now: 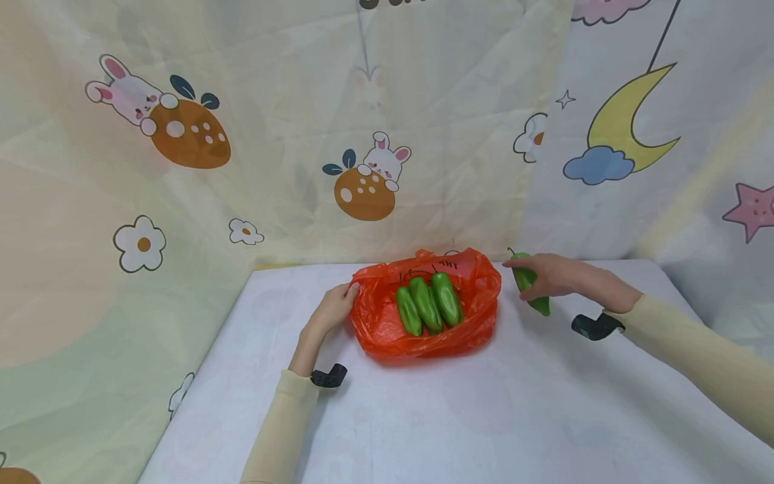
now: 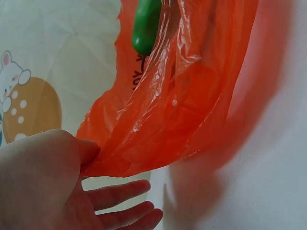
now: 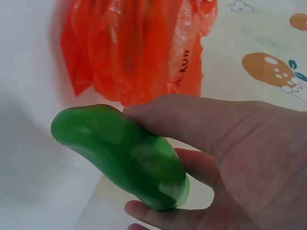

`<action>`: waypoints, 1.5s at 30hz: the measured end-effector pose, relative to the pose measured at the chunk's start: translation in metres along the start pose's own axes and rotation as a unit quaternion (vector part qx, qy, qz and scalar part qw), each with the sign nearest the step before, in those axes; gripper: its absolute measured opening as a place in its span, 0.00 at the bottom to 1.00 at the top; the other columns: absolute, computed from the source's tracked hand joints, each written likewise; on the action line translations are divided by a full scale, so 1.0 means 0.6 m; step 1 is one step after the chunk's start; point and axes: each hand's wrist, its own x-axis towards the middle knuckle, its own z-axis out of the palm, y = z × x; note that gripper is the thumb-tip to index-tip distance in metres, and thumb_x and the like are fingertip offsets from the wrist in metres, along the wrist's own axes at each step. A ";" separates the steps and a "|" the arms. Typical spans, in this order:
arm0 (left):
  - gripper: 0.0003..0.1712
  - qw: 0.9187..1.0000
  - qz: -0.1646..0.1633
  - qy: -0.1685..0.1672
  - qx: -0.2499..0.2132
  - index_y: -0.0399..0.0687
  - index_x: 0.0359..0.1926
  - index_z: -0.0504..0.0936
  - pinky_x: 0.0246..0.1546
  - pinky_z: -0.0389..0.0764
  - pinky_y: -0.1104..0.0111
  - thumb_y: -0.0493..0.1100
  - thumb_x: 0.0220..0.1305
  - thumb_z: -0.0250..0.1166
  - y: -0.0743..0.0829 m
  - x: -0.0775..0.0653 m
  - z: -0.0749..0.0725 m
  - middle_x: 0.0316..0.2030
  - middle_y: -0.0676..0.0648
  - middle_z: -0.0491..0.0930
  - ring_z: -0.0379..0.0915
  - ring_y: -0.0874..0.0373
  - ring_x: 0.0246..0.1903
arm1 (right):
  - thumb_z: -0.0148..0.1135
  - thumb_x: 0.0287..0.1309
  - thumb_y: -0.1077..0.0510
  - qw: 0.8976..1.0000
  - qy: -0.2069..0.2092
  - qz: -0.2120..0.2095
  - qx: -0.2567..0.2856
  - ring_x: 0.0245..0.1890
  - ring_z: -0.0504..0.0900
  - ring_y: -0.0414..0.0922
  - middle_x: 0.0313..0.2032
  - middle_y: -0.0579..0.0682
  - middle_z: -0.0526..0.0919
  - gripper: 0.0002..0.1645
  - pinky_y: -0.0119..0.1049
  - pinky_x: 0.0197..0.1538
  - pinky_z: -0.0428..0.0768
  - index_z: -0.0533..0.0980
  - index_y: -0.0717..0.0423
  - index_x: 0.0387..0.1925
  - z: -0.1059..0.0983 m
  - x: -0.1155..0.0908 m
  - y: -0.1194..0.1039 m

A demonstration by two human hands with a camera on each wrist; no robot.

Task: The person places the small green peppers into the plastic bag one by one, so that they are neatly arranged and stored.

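A red plastic bag stands with its mouth spread wide on the table, and several green peppers lie side by side inside it. My left hand pinches the bag's left edge between thumb and forefinger; in the left wrist view the other fingers extend below the plastic. To the right of the bag, my right hand grips another green pepper between thumb and fingers, apart from the bag. That pepper tilts, its stem end up and left in the head view.
The table has a white cloth cover. Behind it hangs a printed fabric backdrop with rabbits, flowers and a moon. A black wrist device sits at the left cuff, and another black device at the right one.
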 end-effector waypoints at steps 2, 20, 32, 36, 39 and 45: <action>0.28 1.000 0.005 0.003 0.006 0.40 0.63 0.77 0.57 0.77 0.50 0.54 0.80 0.44 -0.001 0.001 0.001 0.50 0.40 0.82 0.76 0.49 0.48 | 0.74 0.54 0.52 1.000 0.000 0.001 0.002 0.54 0.71 0.63 0.55 0.67 0.72 0.47 0.45 0.42 0.85 0.63 0.55 0.73 -0.005 -0.001 -0.003; 0.28 1.000 -0.001 0.001 0.000 0.42 0.62 0.78 0.51 0.78 0.55 0.56 0.80 0.44 0.000 0.001 0.000 0.44 0.43 0.81 0.74 0.50 0.43 | 0.74 0.53 0.53 0.998 0.028 -0.048 -0.004 0.52 0.73 0.60 0.53 0.64 0.75 0.47 0.44 0.40 0.85 0.65 0.55 0.72 -0.039 -0.010 -0.050; 0.28 1.000 -0.002 0.003 -0.003 0.42 0.62 0.78 0.52 0.79 0.55 0.56 0.80 0.44 0.001 -0.001 0.000 0.45 0.42 0.82 0.74 0.50 0.44 | 0.74 0.53 0.50 0.997 0.020 -0.074 -0.004 0.54 0.74 0.57 0.54 0.58 0.78 0.45 0.43 0.42 0.84 0.67 0.52 0.71 -0.044 -0.011 -0.097; 0.29 1.000 -0.003 0.002 -0.001 0.42 0.63 0.77 0.53 0.79 0.54 0.56 0.80 0.44 0.000 -0.002 0.000 0.45 0.42 0.82 0.74 0.49 0.44 | 0.72 0.55 0.53 0.996 0.011 -0.084 -0.008 0.54 0.74 0.56 0.54 0.58 0.78 0.43 0.42 0.42 0.85 0.68 0.51 0.71 -0.039 -0.007 -0.114; 0.29 1.000 -0.003 0.001 -0.002 0.42 0.63 0.77 0.53 0.80 0.54 0.56 0.80 0.44 -0.001 -0.002 0.000 0.44 0.43 0.82 0.74 0.50 0.44 | 0.71 0.57 0.53 0.996 0.002 -0.088 -0.010 0.55 0.73 0.57 0.58 0.60 0.76 0.42 0.44 0.44 0.85 0.67 0.49 0.72 -0.032 -0.003 -0.126; 0.28 1.000 -0.002 -0.003 -0.003 0.43 0.62 0.78 0.51 0.79 0.56 0.57 0.80 0.44 -0.005 -0.001 0.001 0.42 0.44 0.82 0.74 0.51 0.43 | 0.69 0.59 0.53 0.995 -0.019 -0.097 -0.005 0.61 0.70 0.58 0.67 0.61 0.71 0.43 0.51 0.53 0.82 0.64 0.46 0.74 -0.012 0.007 -0.146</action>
